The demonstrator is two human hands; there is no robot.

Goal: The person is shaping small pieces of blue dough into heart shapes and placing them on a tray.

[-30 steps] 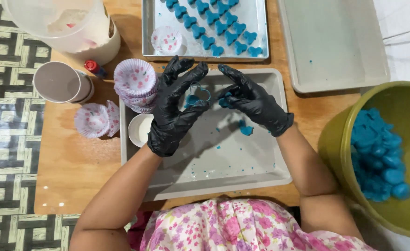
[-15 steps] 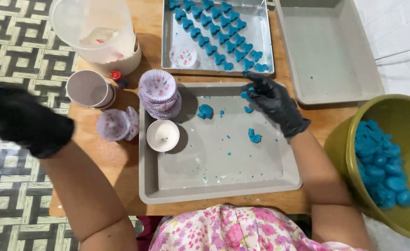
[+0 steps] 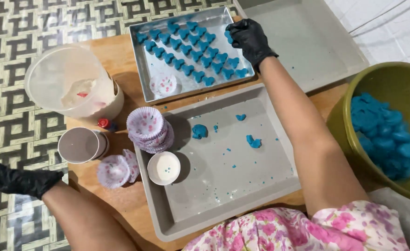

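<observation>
The right hand, in a black glove, was stretched over the far right corner of the metal tray, its fingers curled narrow around a small blue dough piece that showed just at the fingertips. That piece sat at the end of the top row of shaped blue pieces, which ran in slanted lines away to the left of the fingers and below them. A single patterned paper cup lay on the bare part of the tray, well below and left of the fingers.

To do this placing well, the piece probably needed to be set down flat, just beside its neighbour without touching it, so the rows stayed even and the shapes did not stick. A light pinch seemed wise, since soft dough would dent under pressure; the fingers would do best to let go straight up.

The left hand, also gloved, hung off the worktop over the patterned floor; whether its fingers held anything could not be told. Nearer the body, the grey tray carried a blue dough lump and scraps, a small white bowl and a stack of paper cups at its left rim. A green bowl of blue dough stood to the right.
</observation>
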